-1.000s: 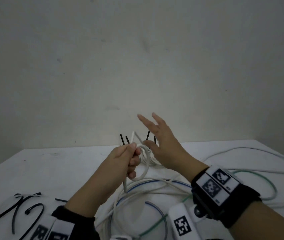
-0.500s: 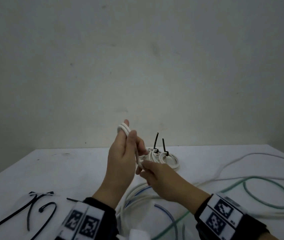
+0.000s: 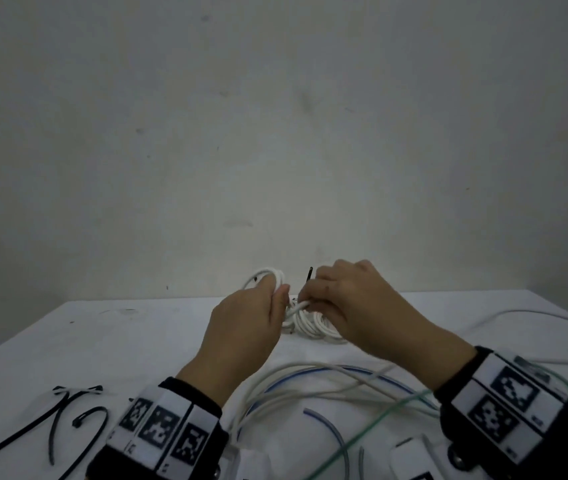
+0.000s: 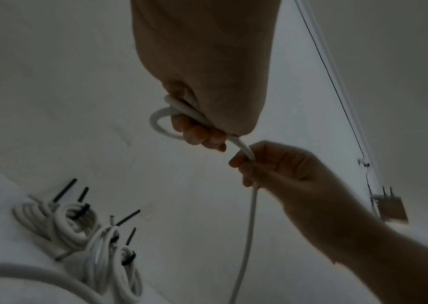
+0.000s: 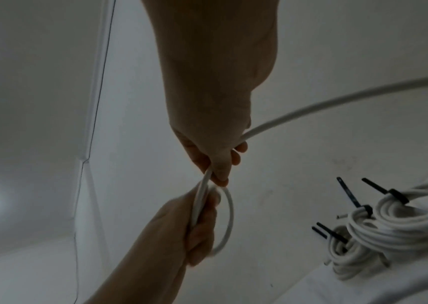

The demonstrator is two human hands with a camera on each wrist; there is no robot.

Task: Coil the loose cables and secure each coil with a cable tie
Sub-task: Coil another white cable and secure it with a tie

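My left hand [image 3: 275, 293] grips a small coil of white cable [image 3: 268, 273], its loops sticking out above the fingers. In the left wrist view the left hand [image 4: 202, 135] curls round the coil [image 4: 159, 121]. Just to the right, my right hand [image 3: 307, 299] pinches the same cable [image 3: 298, 306] where it leaves the coil. The right wrist view shows the right hand [image 5: 220, 170] pinching the cable, which trails off to the right [image 5: 337, 103]. Both hands are held above the white table [image 3: 137, 341].
Finished white coils with black ties [image 3: 313, 325] lie on the table right behind the hands. Loose black cable ties [image 3: 50, 420] lie at the front left. Loose white, blue [image 3: 310, 370] and green [image 3: 396, 408] cables sprawl across the front and right. A wall stands behind.
The left hand has come down from its raised pose with the loops. The right hand, open a second ago, now pinches the cable and has come up beside the left hand.
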